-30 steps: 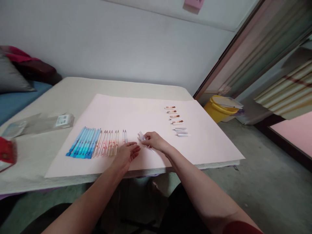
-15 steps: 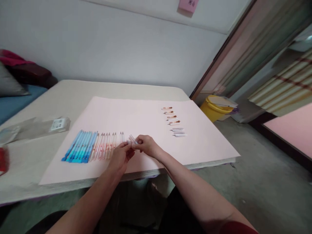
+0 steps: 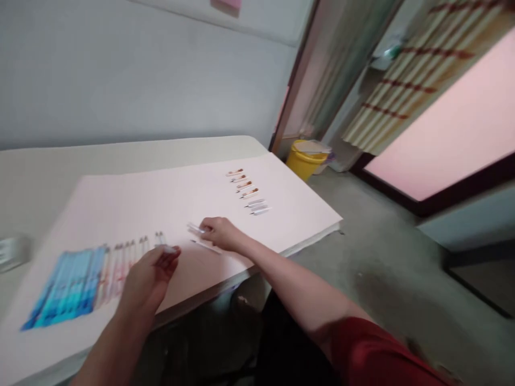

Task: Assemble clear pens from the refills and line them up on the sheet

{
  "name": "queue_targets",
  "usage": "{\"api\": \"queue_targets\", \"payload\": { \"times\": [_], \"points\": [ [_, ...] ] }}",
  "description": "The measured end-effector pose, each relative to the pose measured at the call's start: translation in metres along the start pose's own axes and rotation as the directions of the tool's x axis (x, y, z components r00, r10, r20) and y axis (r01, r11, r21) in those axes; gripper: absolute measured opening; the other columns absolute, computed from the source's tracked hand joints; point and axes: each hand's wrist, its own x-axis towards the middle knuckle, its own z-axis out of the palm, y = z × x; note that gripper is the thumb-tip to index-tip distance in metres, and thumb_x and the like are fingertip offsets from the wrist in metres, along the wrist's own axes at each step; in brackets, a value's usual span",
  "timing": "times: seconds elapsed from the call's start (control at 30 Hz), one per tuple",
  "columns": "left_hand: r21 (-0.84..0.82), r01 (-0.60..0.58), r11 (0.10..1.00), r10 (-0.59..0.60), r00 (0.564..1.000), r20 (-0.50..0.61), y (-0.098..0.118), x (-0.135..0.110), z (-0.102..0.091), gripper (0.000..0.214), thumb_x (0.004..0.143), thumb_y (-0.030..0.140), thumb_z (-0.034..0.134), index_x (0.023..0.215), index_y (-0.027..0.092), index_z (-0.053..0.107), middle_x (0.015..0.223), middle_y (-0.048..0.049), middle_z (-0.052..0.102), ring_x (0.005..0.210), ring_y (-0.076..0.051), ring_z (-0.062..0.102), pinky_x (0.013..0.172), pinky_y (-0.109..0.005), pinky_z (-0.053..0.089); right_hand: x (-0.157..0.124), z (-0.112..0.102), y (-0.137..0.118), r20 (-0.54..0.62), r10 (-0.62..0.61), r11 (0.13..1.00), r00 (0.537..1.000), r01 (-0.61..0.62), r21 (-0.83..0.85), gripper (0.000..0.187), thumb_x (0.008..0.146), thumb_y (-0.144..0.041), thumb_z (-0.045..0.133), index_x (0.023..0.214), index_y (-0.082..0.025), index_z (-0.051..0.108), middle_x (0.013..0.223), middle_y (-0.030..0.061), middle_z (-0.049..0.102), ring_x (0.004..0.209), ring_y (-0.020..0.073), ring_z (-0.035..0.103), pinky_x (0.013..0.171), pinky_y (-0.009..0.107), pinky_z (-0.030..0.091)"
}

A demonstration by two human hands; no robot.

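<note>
My left hand (image 3: 151, 276) is pinched around a small whitish piece (image 3: 171, 249), too blurred to name. My right hand (image 3: 221, 233) is closed on a clear, whitish pen barrel (image 3: 195, 229), which points to the left. Just below the right hand, a slim white pen refill (image 3: 206, 246) with a dark tip lies on the pink sheet (image 3: 132, 198). Left of my left hand, blue pens (image 3: 68, 289) lie side by side, followed by clear pens with orange-red marks (image 3: 120, 262). Two clear pens (image 3: 160, 237) rest behind my left fingers, partly covered.
Farther right on the sheet, several short pen parts with brown patterns (image 3: 243, 185) and grey-white ones (image 3: 257, 207) form a column. A blurred white packet (image 3: 12, 253) lies at the left. Beyond the right table edge stands a yellow bin (image 3: 302, 161).
My hands have moved apart from each other. The right one has gone right with the barrel, and a refill now shows on the sheet below it. The view has swung right.
</note>
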Motion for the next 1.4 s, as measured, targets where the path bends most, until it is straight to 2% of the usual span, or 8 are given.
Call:
{"api": "queue_targets", "payload": {
  "times": [0.13,0.27,0.47,0.57,0.67,0.93,1.23,1.4],
  "points": [
    [-0.035,-0.049,0.998,0.048,0.998,-0.026,0.001,0.000,0.000,0.004,0.068,0.011,0.065,0.070,0.011,0.062,0.073,-0.0065,0.066,0.067,-0.012,0.063,0.056,-0.019,0.051,0.005,0.002,0.024,-0.018,0.061,0.919,0.998,-0.063,-0.388,0.019,0.089,-0.021,0.045,0.103,-0.019,0.058,0.093,0.0060,0.065,0.084,0.0169,0.060,0.069,0.024,0.040],
    [-0.053,-0.045,0.998,0.044,0.999,-0.024,-0.001,-0.001,0.000,0.005,0.069,0.013,0.065,0.071,0.011,0.060,0.073,-0.0070,0.065,0.067,-0.012,0.063,0.057,-0.018,0.050,0.011,0.011,0.034,0.019,0.099,0.877,0.995,-0.078,-0.474,0.020,0.089,-0.017,0.043,0.103,-0.015,0.058,0.098,0.0123,0.063,0.090,0.0222,0.061,0.073,0.030,0.043],
    [-0.111,-0.042,0.993,0.039,0.999,-0.022,0.006,-0.002,-0.003,0.006,0.070,0.010,0.065,0.074,0.011,0.059,0.073,-0.0064,0.065,0.068,-0.012,0.063,0.058,-0.018,0.051,-0.003,0.029,0.017,0.046,0.078,0.838,0.996,-0.041,-0.545,0.029,0.090,-0.021,0.037,0.114,-0.015,0.053,0.112,0.0165,0.057,0.093,0.0273,0.062,0.074,0.038,0.046],
    [-0.150,-0.052,0.987,0.046,0.998,-0.043,0.013,-0.002,-0.004,0.004,0.073,0.010,0.063,0.074,0.011,0.059,0.073,-0.0065,0.065,0.066,-0.011,0.063,0.056,-0.018,0.051,-0.010,0.042,0.011,0.152,0.093,0.834,0.984,0.006,-0.552,0.025,0.087,-0.020,0.041,0.104,-0.014,0.059,0.104,0.0152,0.062,0.089,0.0282,0.064,0.071,0.038,0.046],
    [-0.177,-0.055,0.983,0.043,0.997,-0.066,0.019,-0.001,-0.005,0.003,0.075,0.009,0.061,0.074,0.010,0.058,0.072,-0.0065,0.065,0.064,-0.011,0.063,0.055,-0.017,0.051,-0.011,0.047,0.007,0.176,0.090,0.841,0.980,0.019,-0.540,0.023,0.086,-0.017,0.041,0.100,-0.014,0.059,0.097,0.0139,0.066,0.085,0.0261,0.065,0.068,0.034,0.044],
    [-0.215,-0.079,0.973,0.058,0.993,-0.101,0.022,0.005,-0.009,0.002,0.077,0.010,0.058,0.075,0.010,0.058,0.074,-0.0089,0.065,0.063,-0.011,0.062,0.055,-0.019,0.051,-0.021,0.028,-0.019,0.099,-0.187,0.898,0.977,0.211,-0.386,0.019,0.090,-0.028,0.040,0.098,-0.021,0.056,0.087,0.0030,0.068,0.078,0.0165,0.063,0.062,0.025,0.033],
    [-0.101,-0.143,0.985,0.140,0.990,-0.034,0.016,-0.002,-0.003,0.008,0.074,0.017,0.064,0.077,0.012,0.058,0.077,-0.0069,0.065,0.066,-0.010,0.061,0.059,-0.019,0.050,-0.024,0.036,-0.023,0.118,-0.220,0.863,0.968,0.249,-0.440,0.021,0.091,-0.029,0.038,0.100,-0.021,0.055,0.093,0.0033,0.068,0.077,0.0171,0.062,0.058,0.026,0.030],
    [0.032,-0.302,0.953,0.303,0.953,-0.024,0.015,-0.007,0.002,0.013,0.073,0.021,0.065,0.081,0.014,0.058,0.080,-0.0058,0.065,0.071,-0.011,0.062,0.062,-0.020,0.048,-0.026,0.031,-0.027,0.124,-0.190,0.892,0.974,0.224,-0.392,0.020,0.091,-0.028,0.039,0.098,-0.021,0.057,0.091,0.0032,0.068,0.078,0.0160,0.062,0.061,0.025,0.032]
  ]
}}
